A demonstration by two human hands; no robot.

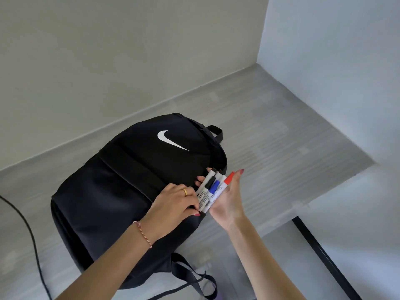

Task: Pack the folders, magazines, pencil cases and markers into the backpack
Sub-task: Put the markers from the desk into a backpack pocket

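Hands meet at the centre of the frame, over the right edge of a black backpack [121, 191]. The right hand [227, 200] lies palm up with fingers nearly straight, cradling a bundle of markers [211, 191] across its fingers and palm. The left hand [175, 204] rests knuckles up on the backpack, its fingers curled, its fingertips pinching the lower ends of the markers against the other hand.

The backpack lies flat on a pale grey floor [281, 137], filling the centre and lower left of the frame, its top pointing to the upper right. Its fabric is smooth and matte, with a white swoosh logo [171, 139] near the top, a small carry loop [216, 132] beyond that, and dark straps [190, 276] trailing at the bottom centre. Whether any pocket is open beneath the hands I cannot tell.

The markers are white cylinders with printed labels; their caps are black, blue and red, the red one [229, 178] lying farthest right.

A gold ring [185, 192] sits on a finger of the left hand, and a thin red-and-white cord bracelet [143, 233] circles that wrist. A thin black cable [26, 230] curves along the lower left.
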